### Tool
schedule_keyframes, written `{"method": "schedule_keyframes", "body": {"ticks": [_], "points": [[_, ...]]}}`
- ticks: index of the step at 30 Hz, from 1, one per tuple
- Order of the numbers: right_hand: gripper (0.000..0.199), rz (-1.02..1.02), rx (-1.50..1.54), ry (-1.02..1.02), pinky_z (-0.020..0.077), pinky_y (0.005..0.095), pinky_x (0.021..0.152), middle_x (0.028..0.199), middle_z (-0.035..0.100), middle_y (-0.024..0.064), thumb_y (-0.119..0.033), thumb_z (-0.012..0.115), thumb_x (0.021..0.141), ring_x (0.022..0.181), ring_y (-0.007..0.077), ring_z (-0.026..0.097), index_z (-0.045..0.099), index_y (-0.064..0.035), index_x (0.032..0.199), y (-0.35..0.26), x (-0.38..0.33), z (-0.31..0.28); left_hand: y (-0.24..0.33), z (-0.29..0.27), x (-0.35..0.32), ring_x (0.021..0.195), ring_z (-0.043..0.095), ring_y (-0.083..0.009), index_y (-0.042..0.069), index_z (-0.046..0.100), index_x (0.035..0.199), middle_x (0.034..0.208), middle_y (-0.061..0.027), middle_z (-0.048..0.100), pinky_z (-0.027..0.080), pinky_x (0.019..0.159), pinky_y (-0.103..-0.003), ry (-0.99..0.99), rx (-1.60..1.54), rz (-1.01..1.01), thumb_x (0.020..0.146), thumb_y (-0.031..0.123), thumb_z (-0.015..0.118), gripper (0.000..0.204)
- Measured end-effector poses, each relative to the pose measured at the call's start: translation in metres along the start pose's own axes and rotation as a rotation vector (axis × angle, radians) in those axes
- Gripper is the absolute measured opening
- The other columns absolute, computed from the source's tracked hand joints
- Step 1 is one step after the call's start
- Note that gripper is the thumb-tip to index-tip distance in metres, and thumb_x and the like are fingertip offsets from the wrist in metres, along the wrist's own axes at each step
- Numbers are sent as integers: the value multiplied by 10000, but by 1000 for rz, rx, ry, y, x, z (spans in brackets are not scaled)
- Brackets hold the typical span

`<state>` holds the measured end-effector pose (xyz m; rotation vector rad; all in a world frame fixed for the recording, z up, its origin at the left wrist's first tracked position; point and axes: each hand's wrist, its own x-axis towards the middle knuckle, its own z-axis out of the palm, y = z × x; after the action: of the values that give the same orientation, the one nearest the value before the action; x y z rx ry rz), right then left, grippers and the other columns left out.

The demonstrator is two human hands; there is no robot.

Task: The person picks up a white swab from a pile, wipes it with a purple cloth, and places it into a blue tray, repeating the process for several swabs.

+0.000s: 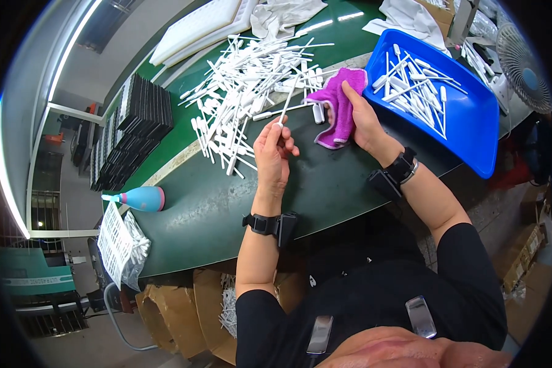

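Clearly the left hand (pixel 272 153) pinches 1 thin white stick (pixel 286 104) at its lower end between thumb and fingertips; the stick rises past the fingers toward the white pile (pixel 245 80). It looks light, stiff plastic, smooth and easily bent, so a grip near the end seems best. The right hand (pixel 365 119) presses curled fingers on a soft purple cloth (pixel 340 104), just left of them. Beyond the fingers lies a blue tray (pixel 472 122) of sticks; cardboard boxes (pixel 178 319) sit below.
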<state>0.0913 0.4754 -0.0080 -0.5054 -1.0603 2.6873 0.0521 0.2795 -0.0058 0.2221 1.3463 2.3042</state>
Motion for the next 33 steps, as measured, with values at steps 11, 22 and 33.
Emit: {"method": "schedule_keyframes", "body": {"ticks": [11,22,33], "points": [[361,174,144,-247,496,296,685,856,619,43,-397,418,985,736,156,601,572,-71,1005,17,-12,0,-5,37,-19,452,402,-78,87,515,1014,649,32,480,417,423,-247,-166,468,-474,990,299,429,230],[365,0,273,-215,429,252,517,668,544,14,-422,455,968,530,115,508,546,-78,886,8,7,-21,-36,48,-29,474,555,-301,61,522,819,575,-130,563,415,425,-380,-209,1526,608,905,239,563,201],[420,107,-234,-277,457,227,634,824,617,4,-458,497,945,748,79,577,595,-52,990,35,-18,13,-12,24,-24,446,546,-251,29,599,764,561,-98,583,420,430,-327,-5,1569,728,873,238,618,237]]}}
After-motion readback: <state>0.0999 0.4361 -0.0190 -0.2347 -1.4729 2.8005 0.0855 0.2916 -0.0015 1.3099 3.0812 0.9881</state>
